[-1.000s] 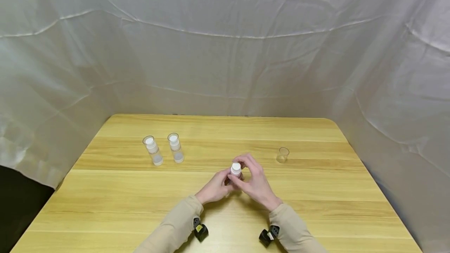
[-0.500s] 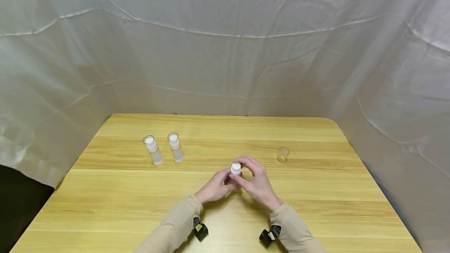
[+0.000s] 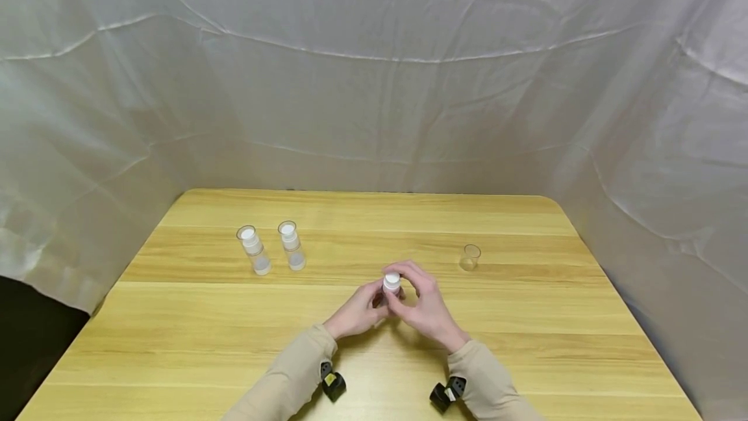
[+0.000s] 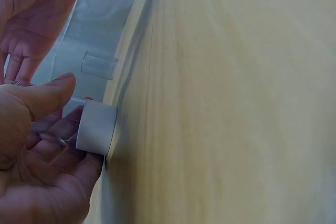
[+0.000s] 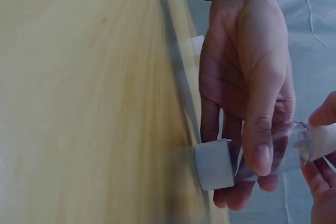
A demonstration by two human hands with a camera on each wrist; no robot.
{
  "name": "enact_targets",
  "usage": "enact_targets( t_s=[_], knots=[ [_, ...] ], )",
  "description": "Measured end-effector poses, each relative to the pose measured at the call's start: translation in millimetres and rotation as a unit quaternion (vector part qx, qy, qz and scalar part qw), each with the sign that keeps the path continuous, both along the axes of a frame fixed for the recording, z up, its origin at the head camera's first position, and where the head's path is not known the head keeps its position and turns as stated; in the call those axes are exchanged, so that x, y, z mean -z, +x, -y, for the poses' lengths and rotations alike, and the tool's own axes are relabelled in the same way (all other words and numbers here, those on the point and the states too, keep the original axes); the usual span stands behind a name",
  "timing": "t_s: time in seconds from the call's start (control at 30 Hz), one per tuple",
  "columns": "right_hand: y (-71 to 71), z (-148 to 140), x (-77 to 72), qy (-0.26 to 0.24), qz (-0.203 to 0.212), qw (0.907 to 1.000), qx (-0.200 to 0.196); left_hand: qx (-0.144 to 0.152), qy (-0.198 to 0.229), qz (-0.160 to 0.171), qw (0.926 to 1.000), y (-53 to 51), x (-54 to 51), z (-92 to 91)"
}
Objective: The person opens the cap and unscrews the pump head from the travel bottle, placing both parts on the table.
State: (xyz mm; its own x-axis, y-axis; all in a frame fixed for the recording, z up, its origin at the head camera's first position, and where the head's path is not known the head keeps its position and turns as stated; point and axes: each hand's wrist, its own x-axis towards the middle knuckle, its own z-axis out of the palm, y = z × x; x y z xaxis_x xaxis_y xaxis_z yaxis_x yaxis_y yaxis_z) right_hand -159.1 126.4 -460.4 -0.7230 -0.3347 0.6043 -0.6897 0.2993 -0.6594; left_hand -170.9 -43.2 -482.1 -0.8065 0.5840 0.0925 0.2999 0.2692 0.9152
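A small pump bottle (image 3: 391, 283) with a white top is held upright between both hands, near the middle of the table. The left hand (image 3: 358, 312) grips its clear body; in the right wrist view that hand's thumb lies along the clear wall above the white base (image 5: 214, 165). Thumb and fingers of the right hand (image 3: 429, 309) pinch the white top, seen at the edge of the right wrist view as a white collar (image 5: 322, 141). In the left wrist view the base (image 4: 97, 128) shows below the left fingers. The bottle's lower part is hidden in the head view.
Two similar bottles, the left one (image 3: 254, 251) and the right one (image 3: 292, 247), stand at the back left with clear caps on. A clear cup-like cap (image 3: 470, 258) stands on the wooden table (image 3: 526, 356) to the right. Grey cloth (image 3: 374, 102) hangs behind.
The right hand's fingers have shifted slightly around the white top, the forefinger moving a little left. The left hand keeps its grip, and the other things stay where they were.
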Motion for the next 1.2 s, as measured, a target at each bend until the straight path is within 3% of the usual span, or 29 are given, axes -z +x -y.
enact_targets(
  t_s=[0.33,0.57,0.83,1.03,1.2],
  knots=[
    [4.3,8.1,-5.3,0.029,0.002,0.9959,0.086,-0.003,0.006,0.003,1.0,1.2,-0.9,0.0],
    [3.1,7.8,-5.7,0.013,-0.011,0.9971,0.075,0.001,0.003,0.001,1.0,0.7,-1.0,0.4],
    [4.1,6.6,-7.6,0.022,0.022,0.9987,0.041,0.0,0.009,-0.011,0.9999,0.3,0.9,0.4],
    [6.2,8.3,-9.1,0.02,0.043,0.9963,0.072,-0.002,0.011,-0.001,0.9999,1.0,0.7,0.3],
    [5.7,8.9,-9.2,0.018,0.027,0.9958,0.086,-0.003,0.006,-0.005,1.0,1.1,0.3,0.2]
  ],
)
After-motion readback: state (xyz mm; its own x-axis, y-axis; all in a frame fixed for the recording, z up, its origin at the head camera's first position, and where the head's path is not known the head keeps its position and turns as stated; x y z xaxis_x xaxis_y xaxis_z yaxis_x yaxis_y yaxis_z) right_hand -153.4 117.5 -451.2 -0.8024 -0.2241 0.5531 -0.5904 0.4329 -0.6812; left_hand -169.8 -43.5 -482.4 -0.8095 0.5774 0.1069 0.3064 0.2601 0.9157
